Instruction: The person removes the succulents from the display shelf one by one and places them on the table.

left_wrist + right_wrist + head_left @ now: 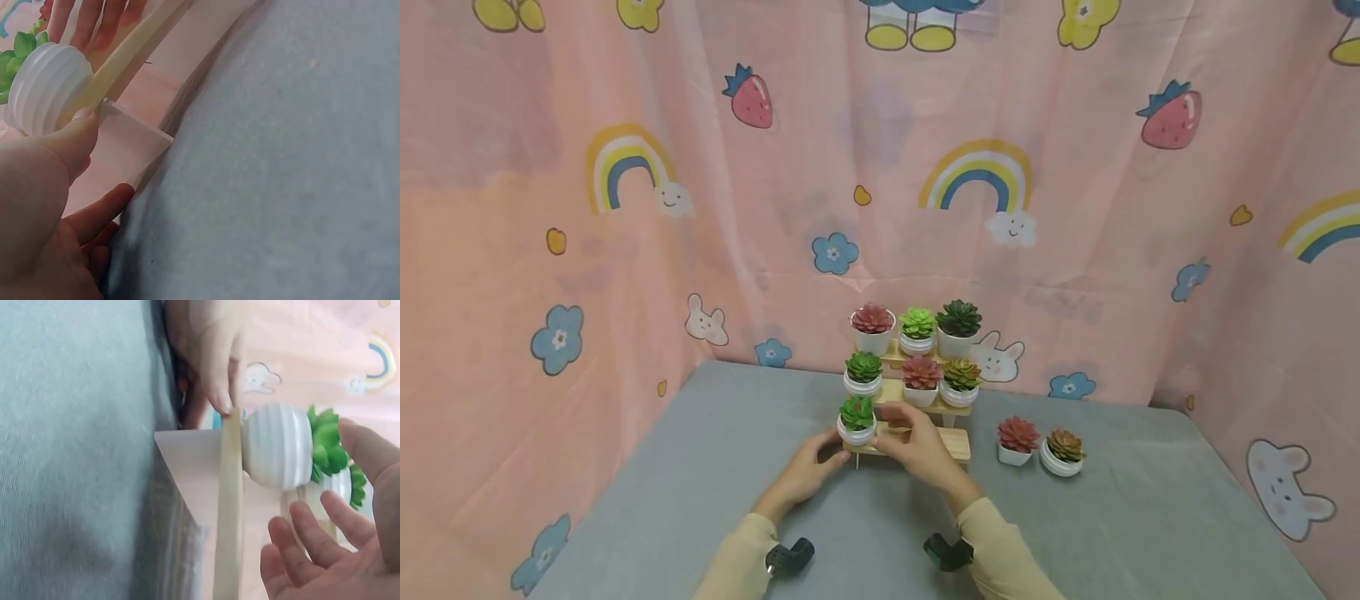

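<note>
A potted green succulent [857, 421] in a ribbed white pot sits at the left end of the lowest board of a tiered wooden stand [957, 446]. My left hand [808, 467] is at that end. In the left wrist view its thumb touches the board's corner beside the pot, and its index finger reaches low past the pale leg panel [128, 147]. My right hand [921, 446] is just right of the same pot. Its fingers [312, 537] are spread and hold nothing, and the thumb overlaps the leaves in the right wrist view.
On the middle tier stand a green succulent [863, 373], a red one [921, 379] and a mottled one [960, 382]. The top tier bears red, light green and dark green [958, 329] ones. A red succulent [1017, 440] and a brownish one [1062, 452] stand on the grey table [1150, 517].
</note>
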{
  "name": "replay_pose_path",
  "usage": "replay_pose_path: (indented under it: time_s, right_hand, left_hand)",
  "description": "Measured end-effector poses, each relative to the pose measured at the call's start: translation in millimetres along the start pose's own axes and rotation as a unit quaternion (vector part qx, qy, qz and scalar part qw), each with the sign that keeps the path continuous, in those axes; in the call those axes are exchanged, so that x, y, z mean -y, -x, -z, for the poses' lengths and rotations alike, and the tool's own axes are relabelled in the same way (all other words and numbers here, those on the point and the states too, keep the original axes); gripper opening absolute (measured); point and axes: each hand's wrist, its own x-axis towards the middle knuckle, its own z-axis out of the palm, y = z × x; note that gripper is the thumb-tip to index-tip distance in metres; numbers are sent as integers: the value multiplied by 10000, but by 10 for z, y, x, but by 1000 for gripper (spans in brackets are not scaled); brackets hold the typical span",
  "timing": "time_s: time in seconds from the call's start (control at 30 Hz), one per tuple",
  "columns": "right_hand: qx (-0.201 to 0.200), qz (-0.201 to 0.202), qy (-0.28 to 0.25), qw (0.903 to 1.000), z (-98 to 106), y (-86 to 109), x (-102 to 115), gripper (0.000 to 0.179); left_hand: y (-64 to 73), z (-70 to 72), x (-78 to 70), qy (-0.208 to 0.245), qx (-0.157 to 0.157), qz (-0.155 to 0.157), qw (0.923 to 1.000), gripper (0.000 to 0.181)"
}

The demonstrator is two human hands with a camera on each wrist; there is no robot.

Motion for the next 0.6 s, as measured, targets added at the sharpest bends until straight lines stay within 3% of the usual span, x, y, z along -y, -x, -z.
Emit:
replay_pose_path:
  time_s: [0.2,0.33,0.6]
  right_hand:
    - [-328,-163,-10,9993,-147,-87,-23,54]
    - [-304,-393,145,9987,-225,-123,-67,60]
    - [-369,-476,408,9973,-307,-141,-87,65]
  left_hand:
    - [-8,0,-28,141,-10,-45,9999,50]
    - [-14,1,-25,216,41,-55,9997,49]
    - [9,0,1,256,90,-38,9996,51]
